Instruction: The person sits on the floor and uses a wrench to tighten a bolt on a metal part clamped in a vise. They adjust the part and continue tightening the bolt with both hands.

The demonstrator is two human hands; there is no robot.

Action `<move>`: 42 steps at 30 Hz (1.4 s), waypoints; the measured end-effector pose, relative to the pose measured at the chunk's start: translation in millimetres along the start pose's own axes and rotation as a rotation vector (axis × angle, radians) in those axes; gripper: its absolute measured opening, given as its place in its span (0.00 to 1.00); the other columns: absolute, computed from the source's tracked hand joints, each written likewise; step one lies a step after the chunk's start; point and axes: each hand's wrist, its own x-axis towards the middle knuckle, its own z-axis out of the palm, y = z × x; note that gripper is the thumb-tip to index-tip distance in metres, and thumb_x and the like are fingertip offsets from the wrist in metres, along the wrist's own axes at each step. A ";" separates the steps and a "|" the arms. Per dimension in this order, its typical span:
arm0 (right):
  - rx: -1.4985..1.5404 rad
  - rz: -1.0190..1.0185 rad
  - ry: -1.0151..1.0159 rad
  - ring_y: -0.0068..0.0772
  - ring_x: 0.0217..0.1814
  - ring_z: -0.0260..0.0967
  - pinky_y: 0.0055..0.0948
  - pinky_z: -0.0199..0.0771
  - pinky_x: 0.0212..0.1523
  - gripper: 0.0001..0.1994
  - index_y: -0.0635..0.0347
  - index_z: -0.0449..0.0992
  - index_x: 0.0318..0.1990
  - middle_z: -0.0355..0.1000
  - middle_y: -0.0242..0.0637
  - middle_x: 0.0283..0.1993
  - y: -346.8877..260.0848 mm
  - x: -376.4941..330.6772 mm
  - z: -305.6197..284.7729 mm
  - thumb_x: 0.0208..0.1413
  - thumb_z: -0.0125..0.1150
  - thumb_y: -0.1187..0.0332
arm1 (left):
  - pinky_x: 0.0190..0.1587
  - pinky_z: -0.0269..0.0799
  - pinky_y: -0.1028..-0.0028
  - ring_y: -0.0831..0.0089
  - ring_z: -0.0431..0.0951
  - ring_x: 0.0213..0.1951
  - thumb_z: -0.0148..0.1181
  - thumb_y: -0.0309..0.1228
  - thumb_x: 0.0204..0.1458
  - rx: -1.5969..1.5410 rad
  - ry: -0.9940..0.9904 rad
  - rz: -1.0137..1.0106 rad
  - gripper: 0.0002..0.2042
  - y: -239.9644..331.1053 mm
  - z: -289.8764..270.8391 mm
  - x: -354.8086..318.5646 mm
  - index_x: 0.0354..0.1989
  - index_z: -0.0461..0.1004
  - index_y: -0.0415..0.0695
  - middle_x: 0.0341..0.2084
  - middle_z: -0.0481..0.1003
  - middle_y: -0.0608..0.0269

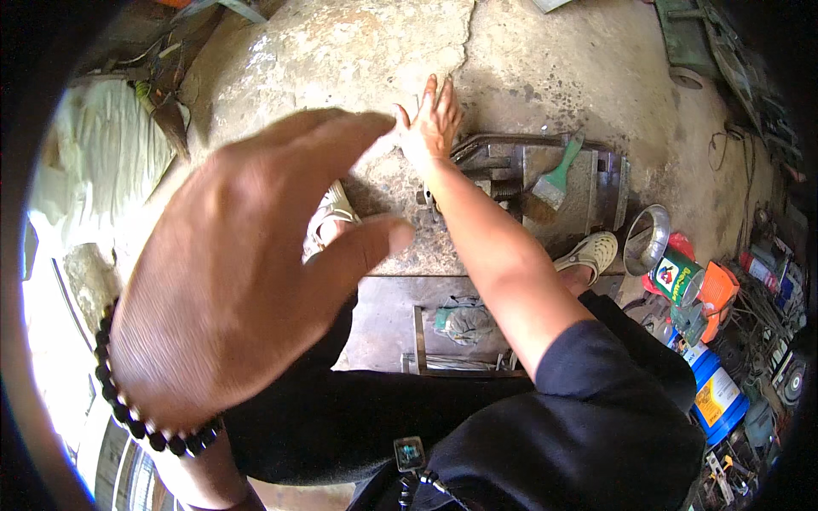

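Note:
Close to the camera, my left hand (247, 247) is raised with thumb and fingers apart and nothing between them. A bracelet of black beads (128, 417) circles that wrist. My right arm reaches forward, and my right hand (432, 126) has its fingers spread, with nothing seen in it. It is over the concrete floor (358, 60), beside the far left end of a dark metal vise-like device (503, 162); whether it touches either I cannot tell. Across the device lies a paintbrush (555, 179) with a green handle, its brown bristles toward me.
My feet, in pale clogs (590, 253), stand either side of the device. To the right are a metal bowl (648, 238), a green can (677, 277), an orange container (718, 289), a blue bucket (720, 400) and cluttered tools. A pale sheet (111, 162) hangs at left.

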 end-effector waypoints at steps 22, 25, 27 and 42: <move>0.141 0.341 -0.722 0.51 0.49 0.77 0.39 0.77 0.47 0.20 0.70 0.78 0.46 0.77 0.56 0.47 18.0 -5.6 20.7 0.54 0.63 0.60 | 0.54 0.71 0.60 0.47 0.77 0.52 0.60 0.39 0.57 0.045 0.093 0.136 0.25 18.6 -11.9 -11.6 0.59 0.70 0.37 0.51 0.75 0.40; 0.236 0.256 -0.767 0.50 0.52 0.76 0.38 0.77 0.50 0.18 0.68 0.79 0.47 0.77 0.54 0.50 36.4 -26.8 53.0 0.51 0.62 0.66 | 0.54 0.71 0.60 0.47 0.77 0.52 0.61 0.40 0.57 0.045 0.113 0.174 0.25 18.5 -9.1 -15.1 0.59 0.70 0.37 0.51 0.75 0.40; 0.166 0.233 -0.863 0.50 0.53 0.76 0.39 0.77 0.51 0.18 0.67 0.79 0.48 0.76 0.54 0.51 46.7 -31.9 70.5 0.50 0.62 0.69 | 0.54 0.71 0.60 0.47 0.77 0.52 0.61 0.40 0.57 0.059 0.107 0.143 0.25 13.8 -11.3 -18.3 0.59 0.70 0.37 0.50 0.75 0.40; 0.795 -0.351 -0.274 0.46 0.31 0.73 0.40 0.74 0.33 0.09 0.62 0.70 0.41 0.74 0.46 0.28 -63.7 -65.5 -69.0 0.60 0.55 0.66 | 0.52 0.73 0.61 0.49 0.79 0.48 0.62 0.41 0.56 0.101 0.085 0.120 0.25 4.2 -14.1 -21.9 0.57 0.71 0.35 0.48 0.76 0.40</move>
